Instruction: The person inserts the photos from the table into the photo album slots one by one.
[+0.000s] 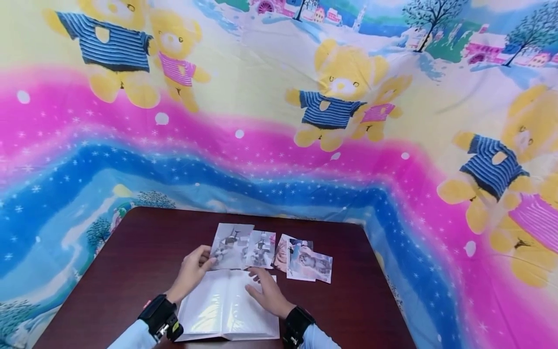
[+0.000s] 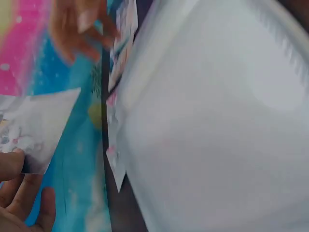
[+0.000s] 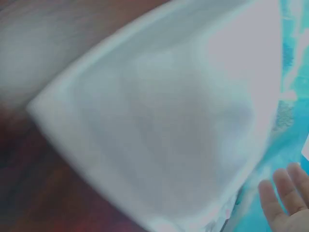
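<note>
My left hand [image 1: 192,272] pinches the lower left edge of a large photo print [image 1: 231,247] between thumb and fingers. The left wrist view shows the thumb lying on the face of that photo print [image 2: 36,130]. A photo album [image 1: 202,305] lies spread flat below, with clear glossy sleeves on both white pages. Over the top of its right page, my right hand [image 1: 270,295] hovers with fingers extended and nothing held. In the right wrist view, that hand [image 3: 289,200] shows spread fingers beside the album page [image 3: 169,125].
A smaller photo [image 1: 262,249] overlaps the right edge of the held print. Farther right, several photos overlap, including one of a cat [image 1: 320,265]. The dark wooden table [image 1: 144,252] meets a bear-patterned cloth [image 1: 261,160] behind and at the sides.
</note>
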Action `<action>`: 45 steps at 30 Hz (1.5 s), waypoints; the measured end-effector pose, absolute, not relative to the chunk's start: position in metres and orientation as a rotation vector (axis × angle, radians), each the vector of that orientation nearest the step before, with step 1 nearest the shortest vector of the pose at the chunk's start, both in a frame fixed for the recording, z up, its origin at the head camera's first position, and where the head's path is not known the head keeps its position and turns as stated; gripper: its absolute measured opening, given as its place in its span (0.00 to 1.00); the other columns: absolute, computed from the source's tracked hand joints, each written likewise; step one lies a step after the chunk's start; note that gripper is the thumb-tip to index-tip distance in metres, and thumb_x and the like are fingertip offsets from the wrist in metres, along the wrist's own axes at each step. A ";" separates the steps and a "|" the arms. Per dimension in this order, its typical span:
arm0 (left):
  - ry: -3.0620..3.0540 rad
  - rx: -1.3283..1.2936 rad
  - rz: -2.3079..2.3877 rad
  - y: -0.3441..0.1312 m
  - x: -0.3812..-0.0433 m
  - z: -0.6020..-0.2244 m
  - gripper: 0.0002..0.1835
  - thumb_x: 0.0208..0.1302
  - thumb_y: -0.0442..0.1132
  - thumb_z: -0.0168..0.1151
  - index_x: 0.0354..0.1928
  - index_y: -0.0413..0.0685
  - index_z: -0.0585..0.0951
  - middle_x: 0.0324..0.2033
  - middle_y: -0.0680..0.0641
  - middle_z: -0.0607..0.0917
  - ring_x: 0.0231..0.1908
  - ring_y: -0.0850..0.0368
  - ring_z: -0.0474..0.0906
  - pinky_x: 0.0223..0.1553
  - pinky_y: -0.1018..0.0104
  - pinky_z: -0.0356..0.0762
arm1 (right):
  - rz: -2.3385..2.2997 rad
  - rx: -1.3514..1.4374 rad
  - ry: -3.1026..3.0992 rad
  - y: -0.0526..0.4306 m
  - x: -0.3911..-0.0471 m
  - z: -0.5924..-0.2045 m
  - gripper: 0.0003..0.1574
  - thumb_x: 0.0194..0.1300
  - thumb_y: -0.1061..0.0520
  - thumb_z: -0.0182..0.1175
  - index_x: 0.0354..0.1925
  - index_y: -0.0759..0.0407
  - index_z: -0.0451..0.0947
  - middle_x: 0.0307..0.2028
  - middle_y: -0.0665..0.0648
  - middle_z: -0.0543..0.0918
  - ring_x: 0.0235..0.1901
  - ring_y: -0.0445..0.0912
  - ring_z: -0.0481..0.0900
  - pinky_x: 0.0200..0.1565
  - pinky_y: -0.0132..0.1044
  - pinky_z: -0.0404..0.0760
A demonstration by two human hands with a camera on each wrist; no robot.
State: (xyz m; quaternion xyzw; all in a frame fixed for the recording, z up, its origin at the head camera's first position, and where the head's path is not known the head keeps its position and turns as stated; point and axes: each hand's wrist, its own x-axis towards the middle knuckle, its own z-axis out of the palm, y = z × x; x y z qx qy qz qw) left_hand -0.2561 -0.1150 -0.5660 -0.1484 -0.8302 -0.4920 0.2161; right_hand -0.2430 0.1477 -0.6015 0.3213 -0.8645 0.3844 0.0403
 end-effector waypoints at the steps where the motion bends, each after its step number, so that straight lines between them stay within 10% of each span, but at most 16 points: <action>1: -2.277 -0.438 -1.373 -0.110 -0.252 -0.567 0.13 0.56 0.21 0.68 0.41 0.37 0.79 0.29 0.50 0.82 0.28 0.59 0.80 0.30 0.66 0.81 | 1.310 0.952 -2.631 0.146 -0.245 -0.598 0.29 0.72 0.55 0.58 0.64 0.68 0.65 0.52 0.63 0.77 0.50 0.56 0.77 0.51 0.42 0.79; 12: -2.278 -0.597 -1.431 -0.092 -0.228 -0.581 0.16 0.53 0.22 0.70 0.42 0.39 0.79 0.28 0.46 0.83 0.29 0.58 0.82 0.30 0.65 0.82 | 1.670 0.826 -2.583 0.142 -0.234 -0.569 0.17 0.68 0.68 0.59 0.53 0.72 0.70 0.35 0.67 0.83 0.32 0.44 0.77 0.34 0.30 0.76; 29: -2.376 -0.527 -1.353 -0.080 -0.224 -0.598 0.20 0.53 0.26 0.73 0.47 0.37 0.76 0.34 0.48 0.78 0.35 0.51 0.77 0.34 0.63 0.80 | 1.865 0.746 -2.587 0.165 -0.265 -0.565 0.12 0.69 0.71 0.56 0.49 0.76 0.73 0.39 0.73 0.83 0.37 0.60 0.84 0.38 0.58 0.83; 34: -2.438 -0.592 -1.114 -0.074 -0.222 -0.607 0.19 0.49 0.26 0.75 0.42 0.43 0.77 0.34 0.50 0.75 0.36 0.54 0.74 0.35 0.64 0.75 | 1.812 0.732 -2.609 0.175 -0.277 -0.547 0.18 0.70 0.71 0.55 0.56 0.77 0.71 0.42 0.73 0.82 0.41 0.62 0.83 0.39 0.50 0.85; 45: -2.564 -0.940 -0.598 -0.068 -0.228 -0.623 0.17 0.57 0.38 0.72 0.47 0.44 0.81 0.51 0.41 0.81 0.56 0.43 0.75 0.53 0.43 0.73 | 1.851 0.648 -2.527 0.187 -0.307 -0.540 0.08 0.69 0.75 0.51 0.46 0.81 0.68 0.34 0.78 0.78 0.32 0.65 0.79 0.31 0.45 0.77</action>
